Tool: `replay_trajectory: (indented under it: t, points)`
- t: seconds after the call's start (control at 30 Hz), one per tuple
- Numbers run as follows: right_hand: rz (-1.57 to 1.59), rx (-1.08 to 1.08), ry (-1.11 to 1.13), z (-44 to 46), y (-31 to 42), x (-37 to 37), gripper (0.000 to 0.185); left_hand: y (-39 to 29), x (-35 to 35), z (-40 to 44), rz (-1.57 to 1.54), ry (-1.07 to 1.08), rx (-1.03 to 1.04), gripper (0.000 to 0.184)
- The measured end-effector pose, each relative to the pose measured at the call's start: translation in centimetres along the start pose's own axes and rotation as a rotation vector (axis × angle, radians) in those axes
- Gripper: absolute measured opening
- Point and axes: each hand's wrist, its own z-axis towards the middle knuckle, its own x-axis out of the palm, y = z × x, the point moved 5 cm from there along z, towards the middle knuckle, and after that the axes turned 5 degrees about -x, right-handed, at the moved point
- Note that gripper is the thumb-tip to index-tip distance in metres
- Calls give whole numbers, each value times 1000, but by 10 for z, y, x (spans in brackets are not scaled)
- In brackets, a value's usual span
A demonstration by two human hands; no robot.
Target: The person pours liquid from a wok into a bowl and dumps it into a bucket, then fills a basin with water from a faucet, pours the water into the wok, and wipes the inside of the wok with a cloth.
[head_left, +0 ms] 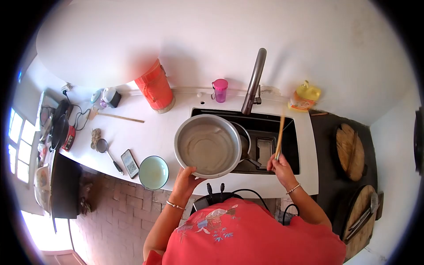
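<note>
My left hand point(187, 178) grips the near rim of a large round metal basin point(180, 132), thumb over the edge. The basin is held over the left part of the black sink point(290, 132) and the counter beside it. Whether water lies in it, I cannot tell. In my right hand point(282, 169), closed fingers hold wooden chopsticks point(280, 134) that point up and away over the sink's right side. A dark pan point(246, 138) sits in the sink, partly hidden by the basin, its handle towards my right hand.
Behind the sink stand a tap point(255, 81), a pink cup point(220, 90) and an oil bottle point(304, 96). A pale green bowl point(154, 172), a phone point(130, 164), a ladle point(109, 154) and a red thermos point(154, 86) are leftward. Wooden lids point(350, 152) lie on the right.
</note>
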Motion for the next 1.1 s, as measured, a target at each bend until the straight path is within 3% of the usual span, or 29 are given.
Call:
replay_trajectory:
  t: [0.03, 0.1, 0.13, 0.17, 0.23, 0.3, 0.4, 0.57, 0.63, 0.73, 0.83, 0.9, 0.93, 1.0, 1.03, 1.1]
  points:
    - [6, 3, 7, 5, 8, 1, 14, 1, 3, 3, 2, -9, 3, 52]
    - [-154, -217, -34, 16, 25, -1, 15, 3, 9, 7, -34, -21, -1, 50]
    - [47, -180, -53, 25, 17, -3, 14, 2, 11, 10, -27, -26, 4, 50]
    - [54, -185, -50, 35, 11, -11, 14, 2, 16, 14, -45, -3, -5, 50]
    - [329, 73, 113, 47, -5, -17, 24, 2, 23, 20, -57, 16, -18, 49]
    - [186, 82, 17, 65, -8, -22, 27, 3, 29, 27, -49, -12, -41, 51]
    - [40, -316, -149, 95, 25, -29, 21, 4, 36, 35, -66, -1, -58, 51]
    - [-57, -186, -198, 175, -11, -79, 11, 3, 45, 51, -123, 63, -33, 51]
    - [-425, -285, -311, 214, -17, -94, 12, 3, 45, 55, -108, 46, -38, 53]
    - [-628, -373, -481, 264, -14, -100, 15, 4, 51, 63, -207, 70, -81, 65]
    - [-617, -232, -505, 297, -12, -96, 16, 2, 62, 58, -192, 52, -58, 64]
    - [-308, -223, -480, 310, -16, -93, 18, 2, 64, 60, -127, 0, -83, 62]
    - [-306, -218, -475, 323, -29, -96, 18, 4, 61, 63, -119, -3, -87, 61]
    - [-245, -495, -543, 333, -30, -94, 26, 5, 61, 66, -125, -12, -82, 61]
    - [-242, -496, -546, 334, -29, -92, 26, 5, 62, 67, -132, -17, -77, 60]
    - [52, -310, -531, 335, -37, -84, 30, 6, 66, 69, -143, -21, -83, 60]
